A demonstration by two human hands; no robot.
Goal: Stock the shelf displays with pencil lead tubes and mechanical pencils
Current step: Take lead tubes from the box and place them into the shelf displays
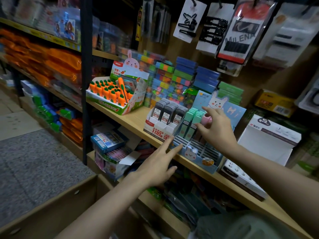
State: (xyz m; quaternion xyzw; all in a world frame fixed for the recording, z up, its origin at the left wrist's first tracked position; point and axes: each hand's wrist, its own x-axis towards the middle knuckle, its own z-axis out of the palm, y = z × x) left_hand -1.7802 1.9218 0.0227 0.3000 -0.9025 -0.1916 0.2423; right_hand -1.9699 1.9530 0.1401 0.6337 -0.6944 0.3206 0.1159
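Lead tubes (166,113) fill their box at the shelf (136,120) edge; right hand (217,127) pinches pastel tubes (193,120), left hand (159,163) open, bunny display (198,153) front slots look unfilled.

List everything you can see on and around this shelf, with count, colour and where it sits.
bunny display box: one, pale blue, shelf front, below right hand
mint lead tubes: several, green, upright in bunny display box
pink lead tubes: a few, partly hidden by right hand
black lead tubes: three rows, in white display box
carrot display: one box, orange carrots, shelf left
eraser stacks: many, multicoloured, shelf back
hair clip cards: several, hanging above
cardboard box: one, brown, bottom left
left hand: open, fingers touching bunny display box
right hand: at the tubes, grip unclear
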